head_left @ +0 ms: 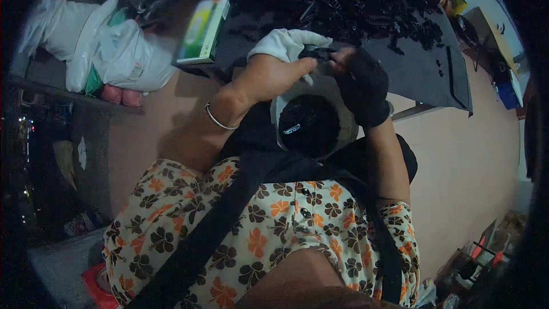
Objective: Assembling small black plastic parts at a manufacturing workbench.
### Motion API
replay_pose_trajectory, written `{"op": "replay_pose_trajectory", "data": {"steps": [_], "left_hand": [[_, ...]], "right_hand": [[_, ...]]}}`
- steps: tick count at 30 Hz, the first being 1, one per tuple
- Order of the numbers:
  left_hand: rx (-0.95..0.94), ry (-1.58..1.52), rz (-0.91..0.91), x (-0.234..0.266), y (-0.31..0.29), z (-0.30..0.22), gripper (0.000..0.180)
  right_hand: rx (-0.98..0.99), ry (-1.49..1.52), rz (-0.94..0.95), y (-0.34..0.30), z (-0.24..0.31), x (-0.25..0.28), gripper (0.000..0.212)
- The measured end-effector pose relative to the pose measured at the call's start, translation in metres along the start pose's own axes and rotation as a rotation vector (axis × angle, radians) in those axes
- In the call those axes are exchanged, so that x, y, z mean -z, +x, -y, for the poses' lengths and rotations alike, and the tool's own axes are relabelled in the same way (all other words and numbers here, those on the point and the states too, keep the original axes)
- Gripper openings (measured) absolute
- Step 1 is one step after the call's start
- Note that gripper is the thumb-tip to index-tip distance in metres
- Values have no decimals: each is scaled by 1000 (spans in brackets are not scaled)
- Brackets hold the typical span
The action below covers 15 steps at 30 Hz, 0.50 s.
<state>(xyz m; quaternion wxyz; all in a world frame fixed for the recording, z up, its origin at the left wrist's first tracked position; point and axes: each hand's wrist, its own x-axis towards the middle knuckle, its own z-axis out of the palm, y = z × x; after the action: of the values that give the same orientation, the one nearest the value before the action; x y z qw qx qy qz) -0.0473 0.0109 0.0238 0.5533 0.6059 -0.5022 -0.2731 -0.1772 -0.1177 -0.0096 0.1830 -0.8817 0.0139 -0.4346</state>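
My left hand [284,56], in a white glove that leaves the thumb bare, pinches one side of a small black part [321,54]. On the other side, my right hand [363,86] grips the same part with bare fingertips out of a black fingerless glove. Its exact kind is hard to make out in the dim light. Below both hands, between my knees, stands a pale round container [347,121]. Dark pieces [310,123] fill it, with one small shiny bit among them. A large heap of similar black parts [366,6] spreads over the table beyond my hands.
On the dark table [420,77], a green and white box [205,31] stands left of my hands. White plastic bags [117,46] sit farther left. A cardboard piece [483,34] leans at the far right. Assorted items [472,266] lie low on the right.
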Motion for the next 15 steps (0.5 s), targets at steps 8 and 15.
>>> {"op": "replay_pose_trajectory", "data": {"steps": [8,15], "left_hand": [[54,96,46,9,-5,-11,32],[-4,51,-31,9,-6,-3,30]], "right_hand": [[102,-185,128,3,9,10,19],[86,-105,-1,1,7,4,14]]}}
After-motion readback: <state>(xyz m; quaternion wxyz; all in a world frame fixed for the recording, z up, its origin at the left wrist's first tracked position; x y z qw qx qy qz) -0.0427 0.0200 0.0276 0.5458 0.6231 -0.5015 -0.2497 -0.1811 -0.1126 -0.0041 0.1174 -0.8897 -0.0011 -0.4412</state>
